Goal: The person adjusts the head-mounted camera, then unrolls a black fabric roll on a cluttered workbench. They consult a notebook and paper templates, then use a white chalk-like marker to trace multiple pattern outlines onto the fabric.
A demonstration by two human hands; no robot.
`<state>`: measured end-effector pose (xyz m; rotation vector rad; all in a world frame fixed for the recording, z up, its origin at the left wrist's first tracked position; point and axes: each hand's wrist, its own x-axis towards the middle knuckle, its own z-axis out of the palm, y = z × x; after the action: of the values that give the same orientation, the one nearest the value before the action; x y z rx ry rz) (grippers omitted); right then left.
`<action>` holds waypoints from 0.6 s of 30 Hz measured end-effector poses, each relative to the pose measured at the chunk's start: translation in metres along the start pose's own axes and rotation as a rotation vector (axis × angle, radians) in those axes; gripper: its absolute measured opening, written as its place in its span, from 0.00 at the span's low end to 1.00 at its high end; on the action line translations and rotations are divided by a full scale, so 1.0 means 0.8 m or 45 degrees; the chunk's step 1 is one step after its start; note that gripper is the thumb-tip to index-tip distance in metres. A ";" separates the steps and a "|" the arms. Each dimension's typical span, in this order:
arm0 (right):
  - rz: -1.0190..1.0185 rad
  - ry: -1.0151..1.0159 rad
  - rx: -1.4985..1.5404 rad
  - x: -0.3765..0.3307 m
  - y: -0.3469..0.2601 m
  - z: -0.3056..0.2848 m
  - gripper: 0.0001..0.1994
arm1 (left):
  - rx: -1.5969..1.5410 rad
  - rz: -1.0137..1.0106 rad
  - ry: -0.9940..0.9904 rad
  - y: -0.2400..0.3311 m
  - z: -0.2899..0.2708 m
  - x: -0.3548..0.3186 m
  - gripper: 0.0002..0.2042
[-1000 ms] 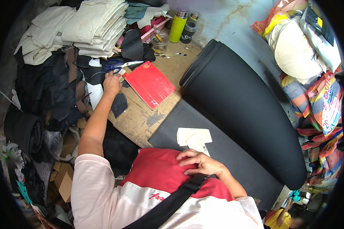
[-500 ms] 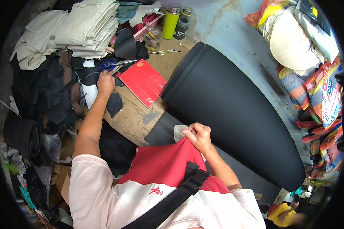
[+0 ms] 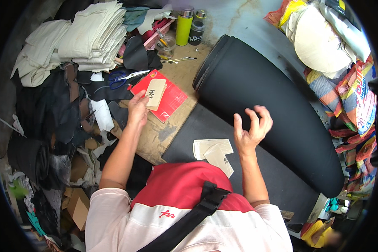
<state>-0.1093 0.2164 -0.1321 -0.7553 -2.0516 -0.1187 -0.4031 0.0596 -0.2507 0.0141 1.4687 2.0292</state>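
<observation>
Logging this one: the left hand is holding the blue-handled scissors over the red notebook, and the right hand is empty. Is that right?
Not quite: the head view shows the left hand holding a flat beige piece over the red notebook, not the blue-handled scissors, which lie untouched beyond that hand. The right hand is indeed empty.

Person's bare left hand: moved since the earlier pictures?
Yes: the bare left hand has moved rightward and downward in the picture, judged against the lime-green cylindrical bottle.
</observation>
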 end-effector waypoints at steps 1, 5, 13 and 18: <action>-0.011 -0.022 -0.247 -0.004 0.006 -0.004 0.23 | -0.058 -0.014 0.043 -0.008 0.010 0.005 0.22; 0.252 -0.317 -0.745 0.018 0.077 0.011 0.36 | 1.412 1.172 0.248 -0.040 0.055 0.002 0.31; 0.134 -0.201 -0.762 0.058 0.129 0.033 0.35 | 1.960 0.678 -1.337 -0.129 0.169 -0.146 0.40; 0.152 -0.228 -0.787 0.088 0.142 0.038 0.35 | 2.148 0.515 -1.554 -0.156 0.186 -0.172 0.42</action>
<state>-0.0963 0.3520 -0.1170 -1.3003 -2.1456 -0.6590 -0.1800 0.1423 -0.2546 1.8542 1.7192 0.1025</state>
